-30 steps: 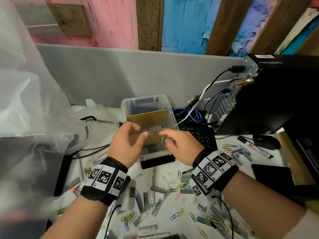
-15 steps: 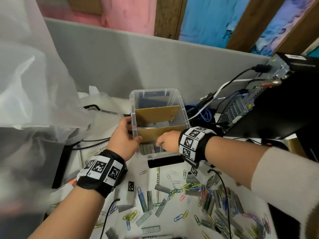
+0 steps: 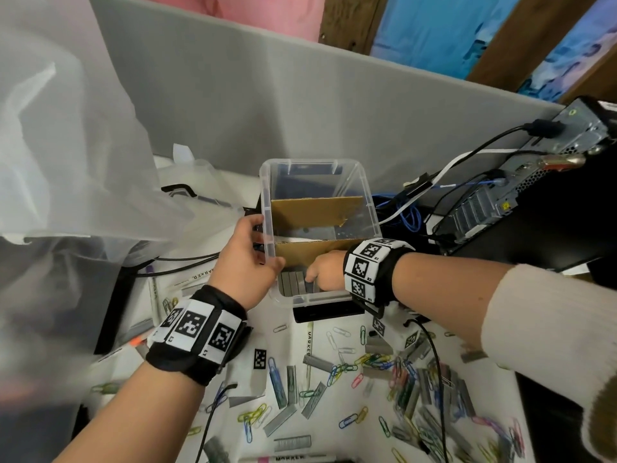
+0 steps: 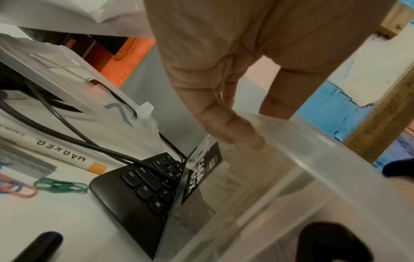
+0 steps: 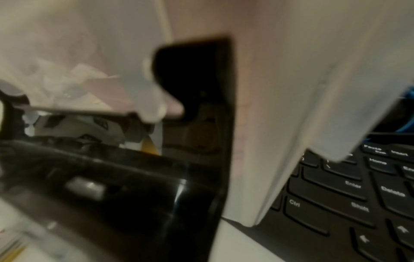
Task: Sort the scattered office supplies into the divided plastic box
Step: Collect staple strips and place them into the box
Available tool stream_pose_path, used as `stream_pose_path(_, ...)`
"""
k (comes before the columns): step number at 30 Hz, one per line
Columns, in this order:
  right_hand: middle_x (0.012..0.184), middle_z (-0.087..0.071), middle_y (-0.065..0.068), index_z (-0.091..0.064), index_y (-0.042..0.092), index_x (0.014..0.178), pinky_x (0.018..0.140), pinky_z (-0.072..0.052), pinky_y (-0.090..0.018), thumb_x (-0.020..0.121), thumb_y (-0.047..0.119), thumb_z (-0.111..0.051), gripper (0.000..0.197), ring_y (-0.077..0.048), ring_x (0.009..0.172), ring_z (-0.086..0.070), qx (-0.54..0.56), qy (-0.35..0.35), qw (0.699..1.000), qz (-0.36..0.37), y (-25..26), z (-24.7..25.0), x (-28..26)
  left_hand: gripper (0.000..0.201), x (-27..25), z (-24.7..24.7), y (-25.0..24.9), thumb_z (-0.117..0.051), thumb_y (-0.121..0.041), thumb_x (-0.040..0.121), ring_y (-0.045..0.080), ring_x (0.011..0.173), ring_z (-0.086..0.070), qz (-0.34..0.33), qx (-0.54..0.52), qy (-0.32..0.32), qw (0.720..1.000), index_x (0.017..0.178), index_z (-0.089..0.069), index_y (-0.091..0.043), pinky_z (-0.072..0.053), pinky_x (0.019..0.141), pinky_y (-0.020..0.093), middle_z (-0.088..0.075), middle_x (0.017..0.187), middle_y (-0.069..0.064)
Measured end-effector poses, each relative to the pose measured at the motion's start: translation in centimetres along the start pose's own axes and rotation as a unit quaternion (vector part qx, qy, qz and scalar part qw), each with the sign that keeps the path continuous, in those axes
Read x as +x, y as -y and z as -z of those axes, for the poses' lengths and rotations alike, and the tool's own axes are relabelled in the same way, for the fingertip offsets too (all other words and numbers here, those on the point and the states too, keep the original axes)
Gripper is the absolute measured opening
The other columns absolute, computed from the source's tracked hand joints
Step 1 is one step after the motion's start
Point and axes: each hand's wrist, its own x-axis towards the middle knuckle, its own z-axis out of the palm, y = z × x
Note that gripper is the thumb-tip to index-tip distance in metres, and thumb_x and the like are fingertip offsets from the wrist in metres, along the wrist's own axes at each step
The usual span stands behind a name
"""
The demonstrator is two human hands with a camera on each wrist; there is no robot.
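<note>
The clear plastic box (image 3: 267, 202) stands mid-desk with two cardboard dividers (image 3: 314, 213) across it. My left hand (image 3: 247, 262) grips its left wall, thumb over the rim; the left wrist view shows my fingers (image 4: 224, 124) on the outside of that wall (image 4: 291, 177). My right hand (image 3: 322, 272) reaches down into the nearest compartment, fingers curled onto a row of grey staple strips (image 3: 292, 284). Whether it pinches one is hidden. Coloured paper clips (image 3: 344, 365), loose staple strips (image 3: 314, 399) and a white marker (image 3: 309, 339) lie scattered in front.
The box sits on a black keyboard (image 4: 145, 182). A computer tower (image 3: 534, 195) with cables (image 3: 410, 215) stands to the right, and a large clear plastic bag (image 3: 66, 128) hangs at the left. A grey partition closes off the back.
My right hand has dropped from the box's rim down into the nearest compartment. My left hand slid from above the box to its left wall. The view has tilted downward.
</note>
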Motion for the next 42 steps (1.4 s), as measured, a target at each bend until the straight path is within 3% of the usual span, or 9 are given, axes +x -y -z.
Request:
stream_pose_path(5,0.143,-0.042,-0.019,-0.039,-0.005,0.139,0.101,-0.027,-0.027,0.1,0.004,-0.035,0.04,-0.029,0.131,-0.041,0.034,0.063,0.997,-0.009,0.3,-0.5,1.7,0.062,0.0,0.0,0.0,-0.066,-0.002,0.083,0.018,0.083,-0.064,-0.004,-0.005,0.001,1.0,0.135,-0.037,-0.021,-0.057,0.075,0.045,-0.055,0.102,-0.008)
stream_pose_path(8,0.139,-0.048,-0.017,-0.05,0.0,0.133,0.104,-0.035,-0.032,0.1,0.009,-0.039,0.037,-0.03,0.127,-0.046,0.082,0.038,0.996,0.003,0.2,-0.2,0.9,0.063,0.1,0.0,0.1,-0.067,-0.002,0.083,0.017,0.081,-0.063,-0.006,-0.004,0.001,1.0,0.135,-0.036,-0.02,-0.057,0.075,0.045,-0.054,0.1,-0.009)
stream_pose_path(13,0.124,-0.06,-0.01,-0.061,0.014,0.123,0.091,-0.045,-0.032,0.093,0.012,-0.05,0.032,-0.027,0.115,-0.057,0.122,-0.052,0.991,0.029,-0.4,-0.7,-0.3,0.064,0.2,0.0,0.1,-0.068,-0.003,0.082,0.018,0.084,-0.064,-0.007,0.008,0.002,1.0,0.135,-0.036,-0.021,-0.057,0.076,0.047,-0.054,0.1,-0.008)
stream_pose_path(25,0.118,-0.062,-0.012,-0.062,0.009,0.118,0.087,-0.047,-0.034,0.092,0.015,-0.048,0.03,-0.03,0.109,-0.059,0.145,-0.104,0.984,0.028,-0.4,-0.3,-1.9,0.065,0.0,-0.1,-0.4,-0.068,-0.004,0.082,0.022,0.088,-0.064,-0.005,0.046,-0.009,0.999,0.136,-0.036,-0.021,-0.056,0.077,0.049,-0.054,0.105,-0.003)
stream_pose_path(29,0.115,-0.064,-0.013,-0.063,0.009,0.114,0.082,-0.047,-0.032,0.094,0.018,-0.045,0.028,-0.02,0.087,-0.052,0.142,-0.126,0.981,0.036,-0.4,0.2,-3.2,0.065,-0.4,0.0,-0.7,-0.069,-0.008,0.082,0.022,0.093,-0.063,-0.018,0.092,-0.019,0.995,0.137,-0.037,-0.019,-0.054,0.086,0.045,-0.053,0.117,0.003)
stream_pose_path(33,0.115,-0.063,-0.01,-0.063,0.004,0.114,0.074,-0.041,-0.022,0.098,0.016,-0.04,0.031,-0.023,0.097,-0.056,0.119,-0.127,0.983,0.06,-0.5,1.0,-5.9,0.06,-1.6,-0.2,-1.6,-0.068,-0.02,0.081,0.028,0.119,-0.045,-0.109,0.239,-0.084,0.961,0.135,-0.041,-0.017,-0.038,0.104,0.037,-0.042,0.131,0.008)
stream_pose_path(36,0.096,-0.058,0.001,-0.065,0.009,0.103,0.079,-0.04,-0.022,0.09,0.014,-0.054,0.018,-0.018,0.095,-0.057,0.17,-0.231,0.955,0.078,-0.9,0.6,-8.6,0.039,-3.1,-0.5,-3.3,-0.066,-0.018,0.081,0.024,0.112,-0.043,-0.224,0.275,-0.107,0.929,0.118,-0.056,-0.015,-0.03,0.092,0.022,-0.048,0.119,0.004)
stream_pose_path(39,0.086,-0.049,0.005,-0.062,0.012,0.089,0.072,-0.04,-0.021,0.079,0.006,-0.063,0.011,-0.003,0.069,-0.046,0.233,-0.346,0.902,0.113,-1.8,-1.3,-10.8,0.017,-4.7,-1.0,-4.2,-0.06,-0.016,0.082,0.015,0.09,-0.053,-0.318,0.223,-0.02,0.921,0.099,-0.061,-0.015,-0.041,0.079,0.024,-0.054,0.099,-0.003)
stream_pose_path(42,0.075,-0.049,0.007,-0.061,0.009,0.079,0.063,-0.039,-0.019,0.076,-0.001,-0.057,0.012,0.001,0.062,-0.042,0.292,-0.41,0.857,0.113,-2.3,-4.3,-13.0,0.009,-6.5,-2.5,-3.6,-0.062,-0.01,0.084,0.003,0.075,-0.054,-0.343,0.194,0.112,0.912,0.09,-0.063,-0.017,-0.047,0.07,0.018,-0.057,0.086,-0.007)
